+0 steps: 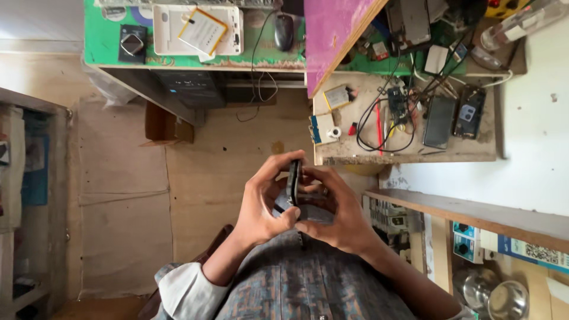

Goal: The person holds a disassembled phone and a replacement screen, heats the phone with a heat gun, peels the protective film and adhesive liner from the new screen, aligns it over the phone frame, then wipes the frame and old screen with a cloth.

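Both of my hands grip a thin dark phone (pixel 293 180), held edge-on above my lap. My left hand (pixel 261 201) clasps its left side, thumb and fingertips pinching the top and lower edge. On the phone's right side my right hand (pixel 335 210) wraps around it, fingers curled against the back. My patterned shirt (pixel 296 284) fills the bottom of the view.
A worn workbench (pixel 409 151) ahead carries two dark phones (pixel 440 121), red and black wires, a small circuit board and batteries. A green desk (pixel 106 41) at the upper left bears a white tray, a flat battery and a mouse (pixel 284 31). Shelves with boxes and steel bowls (pixel 492 293) stand at the right.
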